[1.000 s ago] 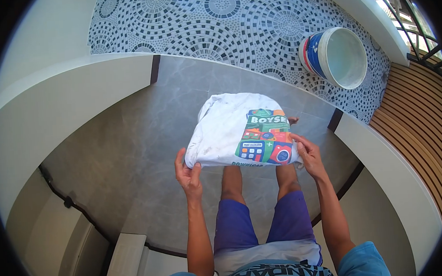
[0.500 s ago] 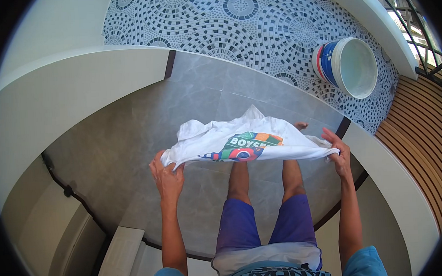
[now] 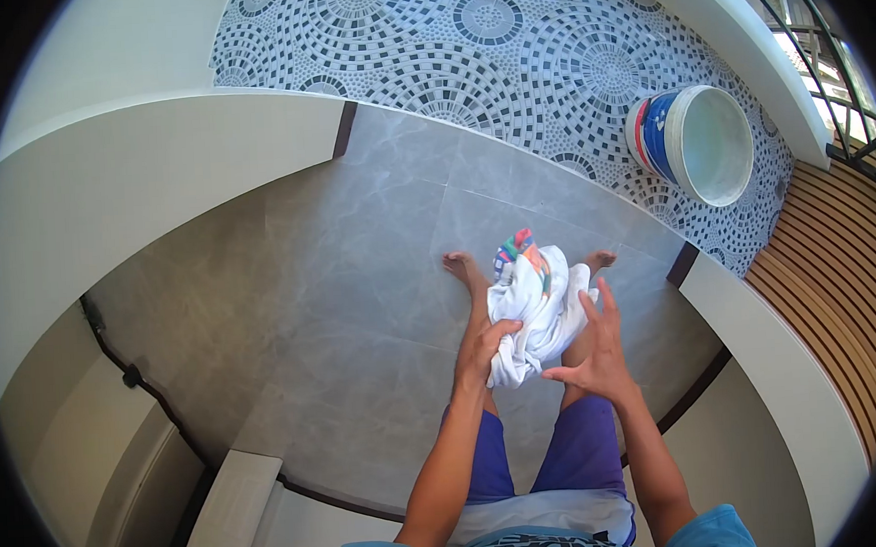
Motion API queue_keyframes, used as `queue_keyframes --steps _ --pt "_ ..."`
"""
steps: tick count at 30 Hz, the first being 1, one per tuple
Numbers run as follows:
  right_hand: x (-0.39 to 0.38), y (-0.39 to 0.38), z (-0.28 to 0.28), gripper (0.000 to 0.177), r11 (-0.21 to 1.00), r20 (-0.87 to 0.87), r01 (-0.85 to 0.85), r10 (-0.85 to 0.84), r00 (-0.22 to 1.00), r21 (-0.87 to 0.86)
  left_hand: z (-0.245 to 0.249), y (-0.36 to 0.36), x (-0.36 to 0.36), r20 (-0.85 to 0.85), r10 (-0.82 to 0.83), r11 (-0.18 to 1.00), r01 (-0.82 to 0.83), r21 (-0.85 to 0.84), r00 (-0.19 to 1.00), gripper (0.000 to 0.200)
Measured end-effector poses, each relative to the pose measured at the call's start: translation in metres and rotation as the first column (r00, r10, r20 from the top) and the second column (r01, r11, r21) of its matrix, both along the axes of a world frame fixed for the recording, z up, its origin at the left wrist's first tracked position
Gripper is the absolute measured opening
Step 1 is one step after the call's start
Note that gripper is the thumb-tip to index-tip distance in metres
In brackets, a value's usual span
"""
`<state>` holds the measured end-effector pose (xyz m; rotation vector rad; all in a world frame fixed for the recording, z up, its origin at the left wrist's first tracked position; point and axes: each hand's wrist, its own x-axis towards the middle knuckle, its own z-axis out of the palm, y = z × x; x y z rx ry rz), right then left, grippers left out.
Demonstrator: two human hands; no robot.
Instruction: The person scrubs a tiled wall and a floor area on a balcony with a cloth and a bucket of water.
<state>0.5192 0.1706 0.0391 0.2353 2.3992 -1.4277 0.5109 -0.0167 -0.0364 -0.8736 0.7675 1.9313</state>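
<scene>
A white cloth [image 3: 544, 308], which looks like a T-shirt with a colourful print, hangs bunched up in front of my legs. My left hand [image 3: 491, 345] is closed on its left side, the thumb lying over the fabric. On the opposite side my right hand [image 3: 601, 354] is open, thumb and fingers spread wide around the cloth's edge. The printed part pokes out at the top of the bundle, crumpled and only partly visible. Below the cloth are my bare feet and the grey floor.
A paint bucket [image 3: 663, 133] with a blue and red label stands on the patterned mosaic floor [image 3: 426, 36] at upper right. Grey tiles [image 3: 341, 308] lie under me. A white wall [image 3: 173, 139] curves at left; wooden slats [image 3: 825, 283] and black railings [image 3: 812, 46] are at right.
The cloth was stretched wide between both hands; it is now gathered into a bundle. Both hands have come together toward the middle, and the right hand has opened from it.
</scene>
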Motion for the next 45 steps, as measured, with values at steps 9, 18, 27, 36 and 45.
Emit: queue_keyframes --steps 9,18,27,36,45 --pt "0.043 0.074 -0.09 0.039 0.915 0.268 0.404 -0.388 0.882 -0.003 -0.052 0.051 -0.018 -0.295 -0.406 0.896 0.314 -0.314 0.865 0.05" --pt "0.053 0.14 -0.237 0.042 0.795 0.142 0.231 -0.367 0.919 0.561 -0.09 -0.103 0.055 0.037 -0.675 0.501 0.494 -0.711 0.737 0.038" --pt "0.044 0.187 -0.405 0.057 0.629 0.479 -0.13 -0.425 0.768 0.767 -0.127 -0.029 0.031 -0.008 -0.567 0.618 0.419 -0.665 0.824 0.027" --pt "0.073 0.16 -0.476 0.076 0.676 0.28 0.055 -0.376 0.884 0.735 -0.162 0.016 0.008 -0.09 -0.787 0.513 0.567 -0.644 0.61 0.03" --pt "-0.232 -0.06 -0.464 0.05 0.784 -0.321 0.619 -0.6 0.733 -0.05 -0.173 0.008 -0.018 -0.021 -0.685 0.552 0.5 -0.667 0.728 0.025"
